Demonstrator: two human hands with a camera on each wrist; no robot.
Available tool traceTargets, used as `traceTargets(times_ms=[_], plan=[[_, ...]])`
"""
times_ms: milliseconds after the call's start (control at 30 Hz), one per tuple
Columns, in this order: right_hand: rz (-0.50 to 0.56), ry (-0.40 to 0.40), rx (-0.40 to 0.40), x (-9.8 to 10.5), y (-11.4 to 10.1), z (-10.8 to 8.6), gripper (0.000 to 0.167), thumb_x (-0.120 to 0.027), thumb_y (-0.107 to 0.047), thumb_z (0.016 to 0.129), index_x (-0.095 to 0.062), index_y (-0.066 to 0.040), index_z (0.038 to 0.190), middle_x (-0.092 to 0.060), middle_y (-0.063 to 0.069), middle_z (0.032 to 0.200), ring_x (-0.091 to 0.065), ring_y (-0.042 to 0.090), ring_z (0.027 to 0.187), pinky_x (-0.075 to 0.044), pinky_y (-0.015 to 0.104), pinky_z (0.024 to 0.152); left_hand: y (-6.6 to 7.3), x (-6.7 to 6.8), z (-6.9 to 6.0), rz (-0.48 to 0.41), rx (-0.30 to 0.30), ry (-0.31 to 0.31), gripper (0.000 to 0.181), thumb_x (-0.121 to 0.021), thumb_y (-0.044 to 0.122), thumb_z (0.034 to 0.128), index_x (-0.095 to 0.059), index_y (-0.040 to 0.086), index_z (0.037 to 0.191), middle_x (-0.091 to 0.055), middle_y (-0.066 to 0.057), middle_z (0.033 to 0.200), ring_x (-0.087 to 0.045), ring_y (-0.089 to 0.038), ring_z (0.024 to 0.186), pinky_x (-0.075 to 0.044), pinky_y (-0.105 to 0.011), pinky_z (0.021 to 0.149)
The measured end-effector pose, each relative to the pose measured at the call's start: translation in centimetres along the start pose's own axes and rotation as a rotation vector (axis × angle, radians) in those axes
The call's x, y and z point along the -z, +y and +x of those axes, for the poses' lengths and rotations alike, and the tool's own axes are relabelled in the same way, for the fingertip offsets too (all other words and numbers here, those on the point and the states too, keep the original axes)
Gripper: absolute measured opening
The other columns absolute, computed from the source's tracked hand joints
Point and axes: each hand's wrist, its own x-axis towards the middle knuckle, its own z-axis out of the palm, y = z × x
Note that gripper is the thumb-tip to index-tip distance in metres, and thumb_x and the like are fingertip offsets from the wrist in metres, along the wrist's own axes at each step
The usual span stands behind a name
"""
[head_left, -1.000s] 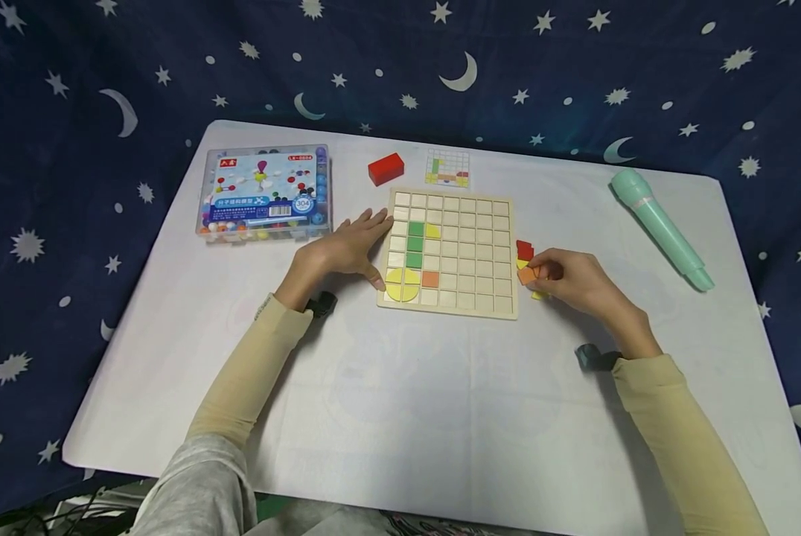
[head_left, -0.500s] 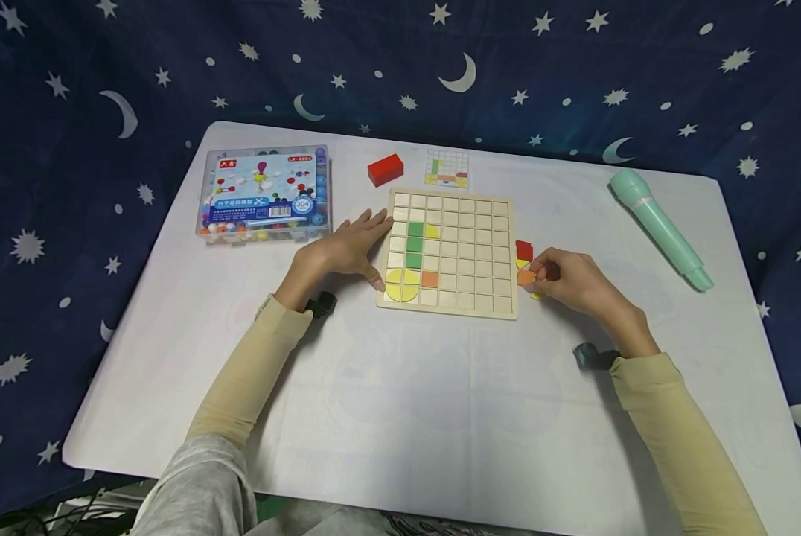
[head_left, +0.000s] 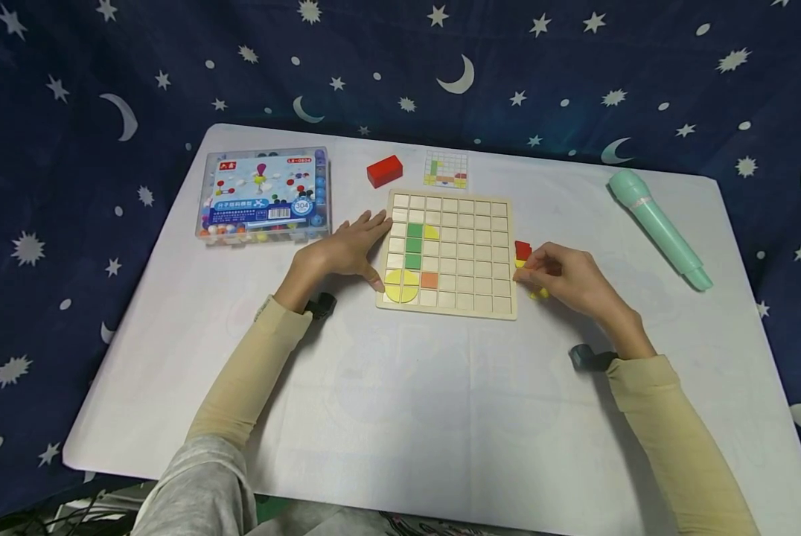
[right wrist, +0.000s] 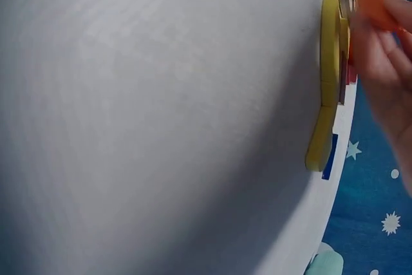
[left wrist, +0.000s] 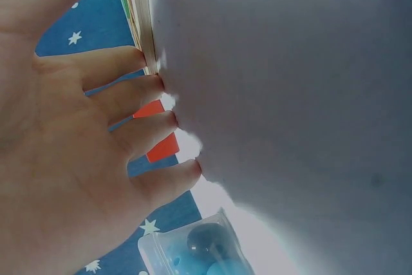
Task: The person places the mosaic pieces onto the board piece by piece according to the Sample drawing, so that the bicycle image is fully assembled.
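Observation:
A wooden grid board (head_left: 467,253) lies on the table with green, yellow and orange tiles set in its left part. My left hand (head_left: 347,246) rests with spread, straight fingers along the board's left edge, fingertips and thumb touching it. Just off the board's right edge, my right hand (head_left: 569,277) pinches an orange tile (right wrist: 373,8) between thumb and fingers; the tile is mostly hidden in the head view. Red tiles (head_left: 522,250) and yellow tiles (right wrist: 329,49) lie beside and under that hand. A blue tile (right wrist: 330,157) shows in the right wrist view.
Behind the board lie a red block (head_left: 384,172) and a small pattern card (head_left: 446,169) with a coloured grid. A clear plastic box (head_left: 264,195) of coloured beads stands at the back left. A mint-green microphone (head_left: 660,229) lies at the right.
My right hand has picked an orange tile from the loose pieces and moved slightly left, up to the board's right edge. The left hand stays in place.

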Motion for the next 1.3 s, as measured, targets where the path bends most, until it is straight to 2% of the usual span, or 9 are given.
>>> traceTargets(times_ms=[133,333,500,867,1100,1300], plan=[[0.074,0.003,-0.003,-0.3,-0.2,0.1,0.033,-0.077,-0.029,0.094,-0.069,-0.002,0.111,-0.073,0.015,0.1,-0.072,0.024,0.087,-0.053,0.016,0.064,-0.1,-0.1,0.0,-0.002,0.002,-0.002,0.128,-0.094,0.036,0.0731,-0.01,0.012,0.167,0.002,-0.005,0.175,0.009,-0.028,0.161,0.0,-0.051,0.131],[0.284,-0.043,-0.032,-1.1,-1.0,0.7,0.035,-0.076,-0.031,0.094,-0.069,-0.002,0.113,-0.074,0.015,0.102,-0.077,0.016,0.077,-0.06,0.026,0.063,-0.1,0.0,-0.2,-0.002,0.013,0.007,0.127,-0.093,0.036,0.0734,-0.01,0.013,0.167,0.002,-0.004,0.175,0.01,-0.027,0.161,0.001,-0.05,0.131],[0.352,-0.086,-0.022,-1.5,-2.0,1.3,0.03,-0.076,-0.023,0.095,-0.069,-0.002,0.116,-0.076,0.015,0.102,-0.077,0.017,0.079,-0.061,0.026,0.07,-0.2,0.1,-0.2,-0.006,0.011,0.001,0.126,-0.093,0.036,0.0738,-0.01,0.013,0.167,0.003,-0.004,0.175,0.01,-0.027,0.161,0.001,-0.05,0.131],[0.362,-0.204,-0.003,-2.7,-3.3,2.0,0.03,-0.069,-0.013,0.098,-0.069,-0.005,0.127,-0.074,0.015,0.115,-0.073,0.016,0.093,-0.057,0.017,0.081,0.0,0.2,0.0,-0.012,0.011,-0.004,0.126,-0.093,0.035,0.0743,-0.01,0.013,0.167,0.003,-0.004,0.175,0.011,-0.027,0.161,0.002,-0.05,0.131],[0.336,-0.253,0.027,-3.4,-4.3,2.3,0.036,-0.07,-0.01,0.096,-0.067,-0.006,0.131,-0.075,0.013,0.112,-0.073,0.022,0.096,-0.055,0.018,0.078,-0.1,0.2,0.2,-0.008,0.013,-0.002,0.126,-0.093,0.036,0.0744,-0.01,0.014,0.167,0.003,-0.003,0.175,0.011,-0.027,0.161,0.002,-0.05,0.131],[0.285,-0.271,0.011,-4.1,-5.2,2.7,0.035,-0.072,-0.011,0.095,-0.069,-0.009,0.13,-0.076,0.01,0.104,-0.075,0.021,0.088,-0.055,0.02,0.079,0.0,0.2,0.0,-0.008,0.014,-0.002,0.126,-0.093,0.035,0.0743,-0.01,0.013,0.167,0.003,-0.004,0.175,0.01,-0.027,0.161,0.001,-0.05,0.131]])
